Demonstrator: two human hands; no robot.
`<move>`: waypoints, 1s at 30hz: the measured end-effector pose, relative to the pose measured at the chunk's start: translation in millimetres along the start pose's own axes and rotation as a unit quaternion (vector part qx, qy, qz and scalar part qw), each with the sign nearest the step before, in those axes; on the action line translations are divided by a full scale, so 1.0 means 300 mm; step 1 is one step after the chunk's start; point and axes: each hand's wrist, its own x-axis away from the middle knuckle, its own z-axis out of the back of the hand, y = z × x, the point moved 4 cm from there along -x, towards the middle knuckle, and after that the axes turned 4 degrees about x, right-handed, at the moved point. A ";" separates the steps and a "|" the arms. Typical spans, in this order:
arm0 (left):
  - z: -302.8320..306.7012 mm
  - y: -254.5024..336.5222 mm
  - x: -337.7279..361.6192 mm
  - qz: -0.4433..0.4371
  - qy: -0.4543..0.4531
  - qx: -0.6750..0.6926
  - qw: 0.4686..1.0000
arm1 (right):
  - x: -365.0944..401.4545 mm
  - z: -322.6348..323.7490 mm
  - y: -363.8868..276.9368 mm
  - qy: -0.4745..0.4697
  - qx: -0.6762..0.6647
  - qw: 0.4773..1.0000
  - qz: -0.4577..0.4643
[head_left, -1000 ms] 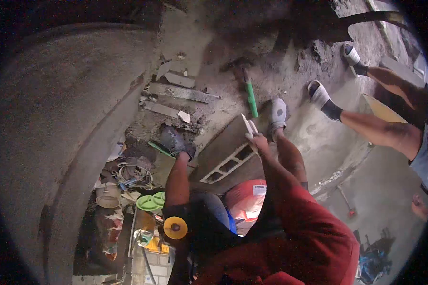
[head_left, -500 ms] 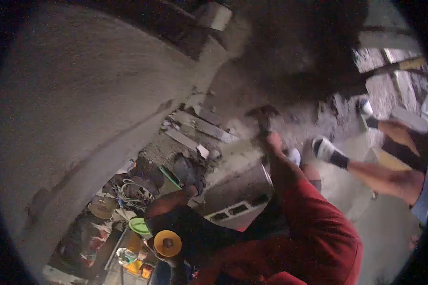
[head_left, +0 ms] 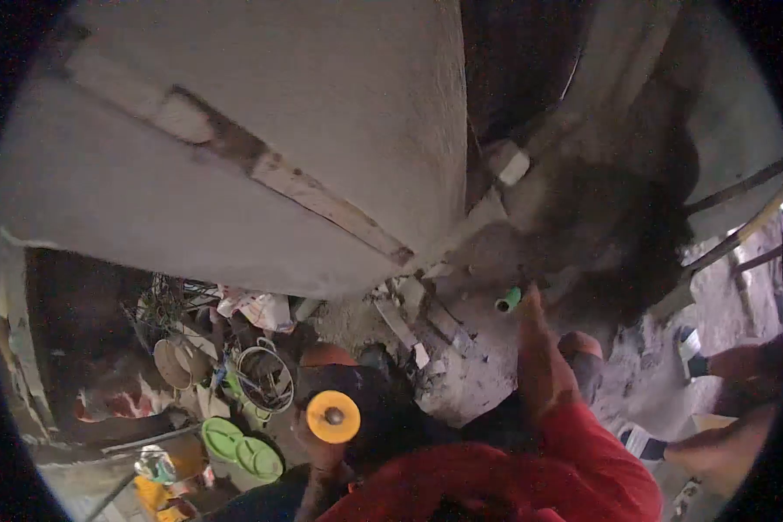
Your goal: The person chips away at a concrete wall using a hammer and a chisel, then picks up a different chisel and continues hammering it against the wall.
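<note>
My left hand is closed around a chisel with a round yellow hand guard; the dark striking end shows in the guard's centre. Its blade is hidden below. My right arm stretches forward, and my right hand is closed in dim light near the rough ground by the dark wall. Beside that fist a green, hollow-looking handle end sticks out, apparently of the hammer. I cannot make out the hammer's head. My knees and dark clothing lie between both hands.
A pale plastered wall rises on the left. Broken slabs lie at its foot. Green lids, a white-rimmed bucket and a pan clutter the lower left. Another person's legs are at the right.
My view has swung, bringing more of the left wall into sight. The hammer's head, visible before, is out of sight, and a green end shows beside my right fist. The chisel stays in my left hand.
</note>
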 end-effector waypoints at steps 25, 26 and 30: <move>0.516 1.559 -0.163 -0.537 -0.081 0.239 0.805 | 1.460 -0.833 -0.865 -0.191 0.438 0.809 0.342; 0.517 1.568 -0.195 -0.554 -0.065 0.235 0.796 | 1.478 -0.833 -0.873 -0.173 0.490 0.774 0.362; 0.483 1.539 -0.349 -0.585 -0.044 0.157 0.794 | 1.539 -0.911 -0.951 -0.191 0.485 0.755 0.399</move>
